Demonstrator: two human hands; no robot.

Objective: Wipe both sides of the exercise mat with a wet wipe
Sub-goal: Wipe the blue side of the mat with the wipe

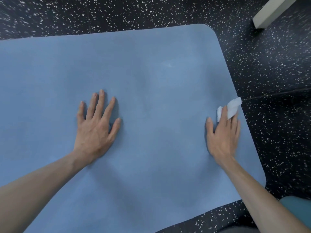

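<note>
A blue exercise mat [151, 78] lies flat on the floor and fills most of the view. My left hand [96, 126] rests palm down on the mat with its fingers spread and straight. My right hand [223, 133] lies near the mat's right edge, fingers straight, pressing a white wet wipe [231, 107] onto the mat. The wipe sticks out past the fingertips and part of it folds over the fingers. Darker damp patches show on the mat in the middle.
Black rubber floor with white speckles [269, 73] surrounds the mat at the back and right. A white block-like object [271, 12] stands at the top right corner. A teal piece of clothing [296, 211] shows at the bottom right.
</note>
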